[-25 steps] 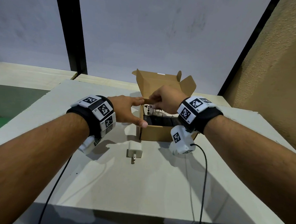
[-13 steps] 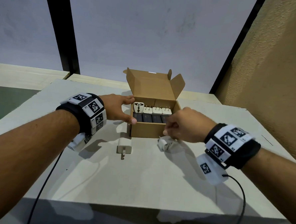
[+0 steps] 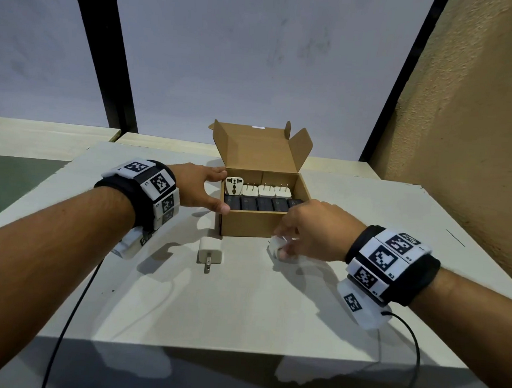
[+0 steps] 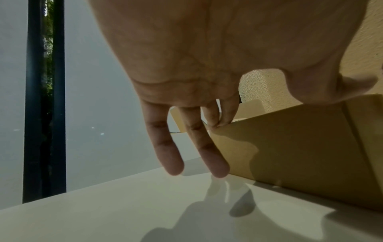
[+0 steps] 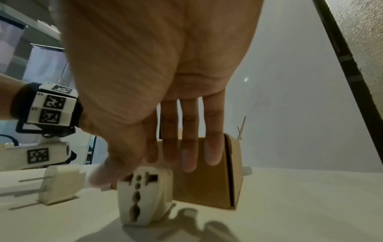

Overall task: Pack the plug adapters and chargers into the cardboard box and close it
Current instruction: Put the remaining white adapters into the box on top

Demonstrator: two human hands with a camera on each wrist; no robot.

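An open cardboard box (image 3: 254,225) stands mid-table with its lid up. Inside it, a white plug adapter (image 3: 233,186) and three white chargers (image 3: 267,191) line the back, and a row of black chargers (image 3: 264,204) lines the front. My left hand (image 3: 216,190) holds the box's left wall (image 4: 300,147), thumb at the front corner and two fingertips on the rim. My right hand (image 3: 284,245) pinches a white plug adapter (image 5: 145,196) that stands on the table just in front of the box's right corner, thumb on one side and fingers behind. A white charger (image 3: 210,249) lies loose before the left corner.
The pale table (image 3: 241,313) has bare room in front of the box. Black cables (image 3: 70,317) trail from both wrist cameras over the front edge. A textured wall (image 3: 477,132) rises at the right, and a lower ledge (image 3: 42,132) lies behind at the left.
My right hand left the box, came down to the table in front of it and closed on the loose white adapter. The left hand stayed on the box's left wall.
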